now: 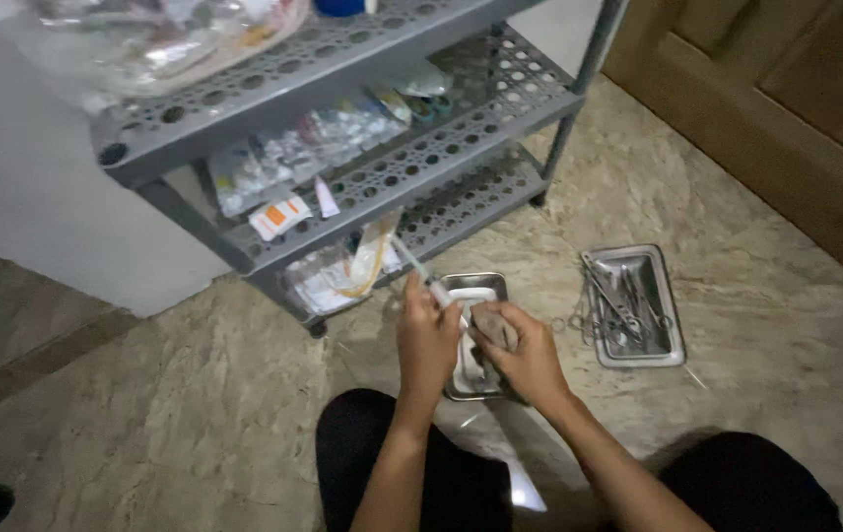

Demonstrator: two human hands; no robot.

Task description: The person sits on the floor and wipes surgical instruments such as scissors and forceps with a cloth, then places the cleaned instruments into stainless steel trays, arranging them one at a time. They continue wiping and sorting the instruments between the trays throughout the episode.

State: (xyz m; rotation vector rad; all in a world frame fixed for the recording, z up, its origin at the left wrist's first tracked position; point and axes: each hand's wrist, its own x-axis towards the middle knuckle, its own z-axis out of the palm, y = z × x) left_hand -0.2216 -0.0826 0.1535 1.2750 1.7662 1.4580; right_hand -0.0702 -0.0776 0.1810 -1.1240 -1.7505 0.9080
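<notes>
Our left hand [428, 340] gripped the syringe [419, 268] — long axis slanting up-left toward the shelf rack [362, 187] — our right hand [525, 355] closed on a dark cloth [493, 328]

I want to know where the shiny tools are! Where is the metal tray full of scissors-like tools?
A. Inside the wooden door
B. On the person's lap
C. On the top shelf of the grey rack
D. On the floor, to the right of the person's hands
D. The metal tray of tools lies on the stone floor, right of the right hand and left hand, which work over a smaller tray.
</notes>
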